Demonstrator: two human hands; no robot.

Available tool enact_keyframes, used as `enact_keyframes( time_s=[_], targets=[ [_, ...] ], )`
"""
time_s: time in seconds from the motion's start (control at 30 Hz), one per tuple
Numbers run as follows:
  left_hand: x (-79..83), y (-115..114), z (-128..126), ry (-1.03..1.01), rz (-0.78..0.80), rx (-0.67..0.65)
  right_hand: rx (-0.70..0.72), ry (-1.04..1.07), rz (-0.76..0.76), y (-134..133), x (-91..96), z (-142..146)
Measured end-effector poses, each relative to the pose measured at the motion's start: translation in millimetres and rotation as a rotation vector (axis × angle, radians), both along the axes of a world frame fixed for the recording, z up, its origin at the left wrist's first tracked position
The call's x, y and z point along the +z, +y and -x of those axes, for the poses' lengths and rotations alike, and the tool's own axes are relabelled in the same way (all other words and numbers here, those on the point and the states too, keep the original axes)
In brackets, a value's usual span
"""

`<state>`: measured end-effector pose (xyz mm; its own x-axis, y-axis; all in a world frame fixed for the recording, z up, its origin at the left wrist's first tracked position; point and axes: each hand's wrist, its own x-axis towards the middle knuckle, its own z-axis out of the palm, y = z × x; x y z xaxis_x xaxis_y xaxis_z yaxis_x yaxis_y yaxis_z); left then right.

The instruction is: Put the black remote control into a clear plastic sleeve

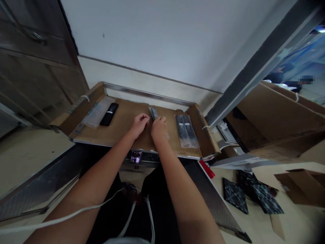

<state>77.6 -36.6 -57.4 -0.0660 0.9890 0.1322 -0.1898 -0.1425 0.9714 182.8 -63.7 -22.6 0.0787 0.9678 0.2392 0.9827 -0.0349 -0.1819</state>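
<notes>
My right hand (159, 128) is closed around a plastic sleeve (153, 112) with something greyish in it, over the middle of the cardboard-lined tray (127, 112). Just left of it is my left hand (140, 124), its fingertips curled together; whatever they may pinch is too small to make out. Near the tray's left end lies a black flat piece (109, 114) with a white label, beside a pile of clear plastic sleeves (98, 112). On the right, two sleeved dark pieces (186, 131) with white labels lie side by side.
Cardboard flaps tied with white cord form the tray's sides. A lit phone-like screen (135, 157) sits below its front edge. A large cardboard box (286, 125) stands at right, with dark patterned bags (259, 193) on the floor. A white cable (83, 210) crosses my left forearm.
</notes>
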Motion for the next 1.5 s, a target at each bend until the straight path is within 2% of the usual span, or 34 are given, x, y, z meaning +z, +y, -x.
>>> enact_keyframes(
  time_s=[0.1, 0.2, 0.27, 0.3, 0.37, 0.47, 0.53, 0.6, 0.7, 0.83, 0.93, 1.03, 1.17, 1.27, 1.5],
  targets=[
    [1.3, 0, 0, -0.009, 0.013, 0.003, -0.044, 0.169, 0.048, 16, 7.2, -16],
    [2.8, -1, -1, -0.031, 0.021, 0.0, -0.188, 0.624, 0.175, 29, 12.2, -49],
    [3.2, -1, -2, -0.041, 0.016, -0.009, -0.253, 0.934, 0.22, 23, 12.8, -75],
    [3.3, -1, -2, -0.044, 0.015, -0.01, -0.27, 1.012, 0.216, 14, 13.1, -88],
    [3.1, -1, -2, -0.046, 0.021, -0.01, -0.294, 0.952, 0.11, -17, 16.0, -109],
    [2.9, 0, -3, -0.034, 0.029, -0.018, -0.355, 0.533, -0.087, -65, 27.0, -120],
    [2.9, 0, -3, -0.02, 0.027, -0.019, -0.316, 0.352, -0.143, -78, 33.8, -113],
    [3.0, 0, -3, -0.015, 0.028, -0.013, -0.225, 0.247, -0.165, -69, 34.4, -100],
    [3.2, -1, -3, -0.028, 0.033, -0.011, -0.091, 0.087, -0.141, -31, 21.1, -78],
    [3.1, -1, -2, -0.039, 0.033, -0.01, -0.067, -0.054, -0.057, 7, -4.9, -68],
    [2.5, 0, -1, -0.042, 0.031, -0.016, -0.109, -0.078, -0.067, 10, -14.7, -69],
    [1.2, 1, -1, -0.039, 0.027, -0.028, -0.102, -0.132, -0.09, 1, -15.8, -61],
    [-0.1, 1, -2, -0.064, 0.004, -0.013, 0.105, -0.157, -0.121, -9, -17.1, -39],
    [1.6, -1, -3, -0.071, -0.014, 0.002, 0.233, -0.043, -0.15, -10, -22.2, -32],
    [5.0, -6, -3, -0.023, -0.03, 0.007, 0.106, 0.437, -0.183, 2, -31.7, -54]
  ],
)
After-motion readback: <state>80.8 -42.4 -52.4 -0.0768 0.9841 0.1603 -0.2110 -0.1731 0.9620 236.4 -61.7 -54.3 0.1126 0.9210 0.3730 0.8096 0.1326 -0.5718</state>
